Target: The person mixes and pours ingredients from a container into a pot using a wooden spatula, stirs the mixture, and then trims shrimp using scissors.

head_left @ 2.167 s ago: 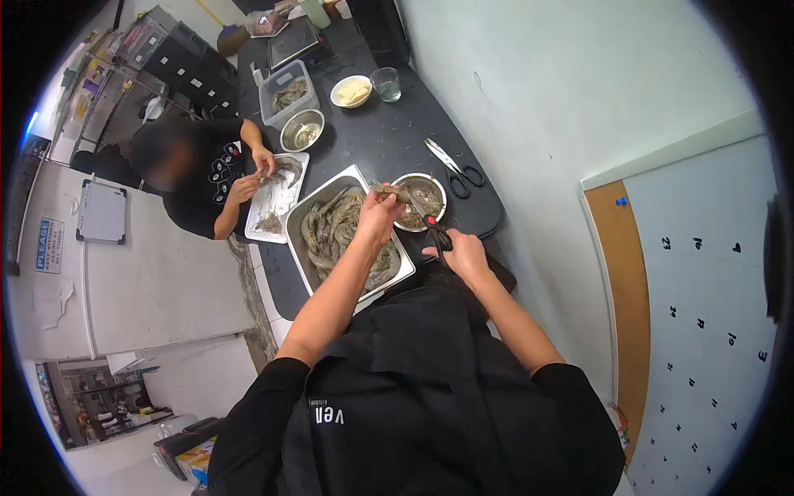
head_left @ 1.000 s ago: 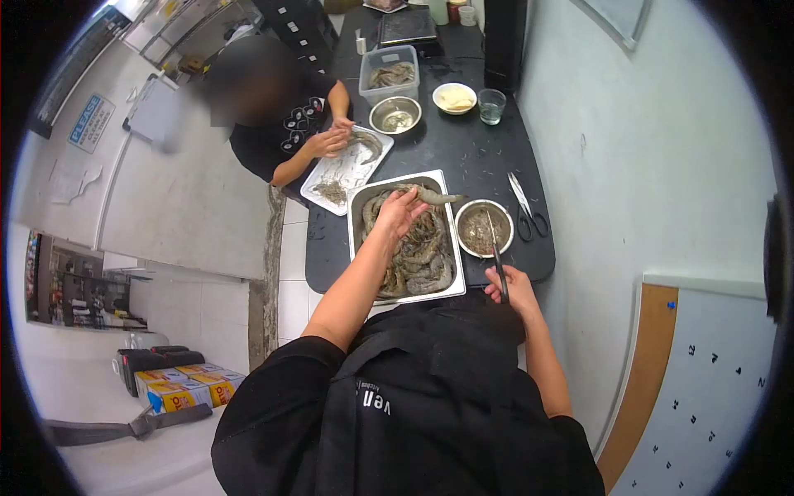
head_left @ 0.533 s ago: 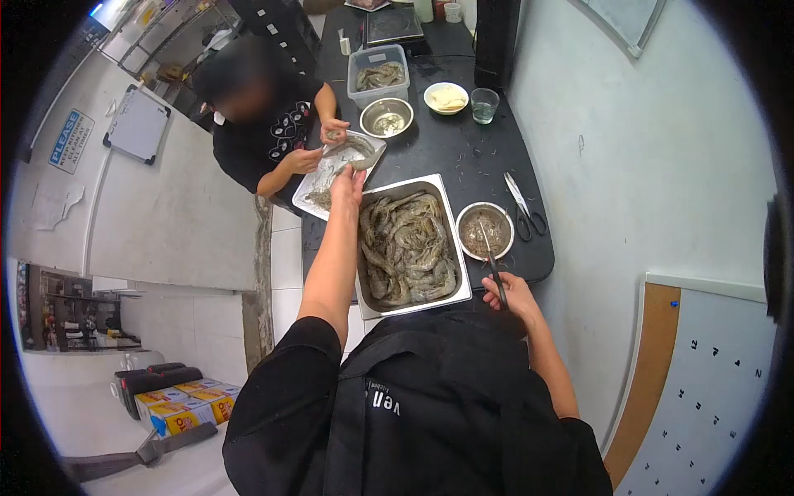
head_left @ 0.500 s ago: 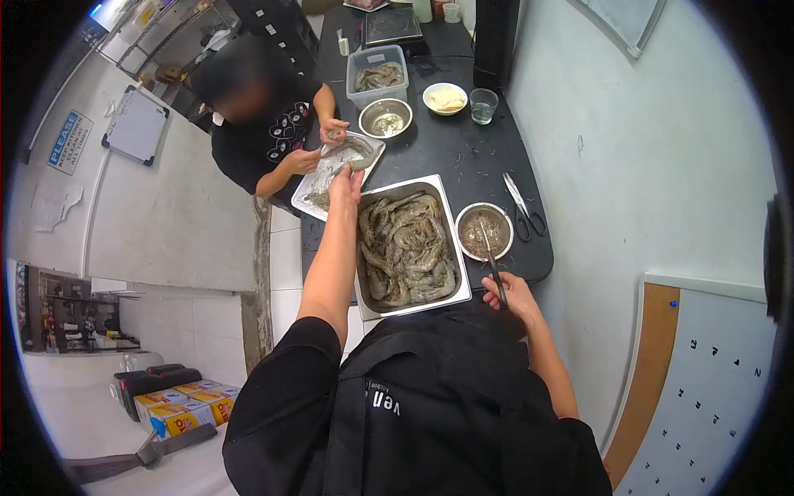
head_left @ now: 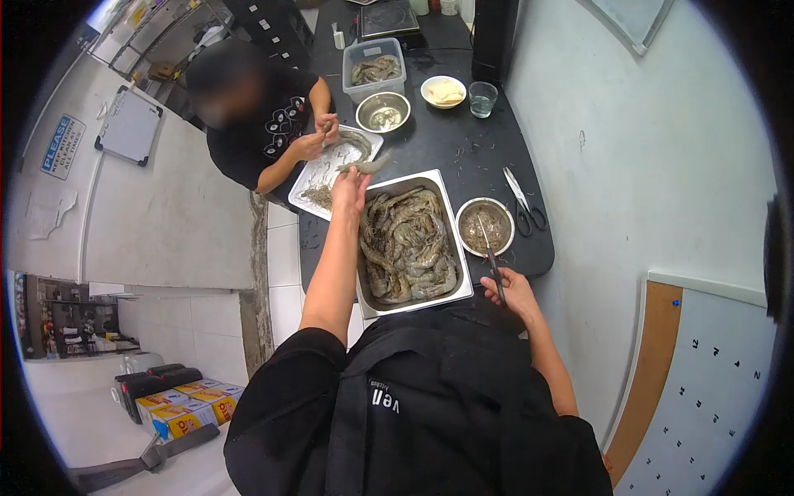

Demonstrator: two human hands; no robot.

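In my left hand (head_left: 351, 188), a grey raw shrimp (head_left: 374, 164) is pinched by its end, its body pointing right above the near edge of a white tray (head_left: 308, 178). My right hand (head_left: 511, 294) grips black-handled scissors (head_left: 495, 266), seen edge-on, their narrow metal blades reaching into a small steel bowl (head_left: 461, 223) of shrimp trimmings. Between my arms stands a deep steel pan (head_left: 451, 236) filled with whole raw shrimp (head_left: 413, 240). Another shrimp (head_left: 354, 144) lies in the white tray, beside a heap of trimmings (head_left: 318, 197).
Opposite on the left, a co-worker (head_left: 265, 124) holds something small above the tray. Farther back are a steel bowl (head_left: 404, 124), a plastic tub of shrimp (head_left: 397, 88), a white bowl (head_left: 444, 105) and a glass (head_left: 483, 107). Open scissors (head_left: 523, 198) lie on the right.
The shrimp in my left hand has swung slightly to the right, away from the co-worker's hands. Those hands have come closer together. My right hand stays nearly still.
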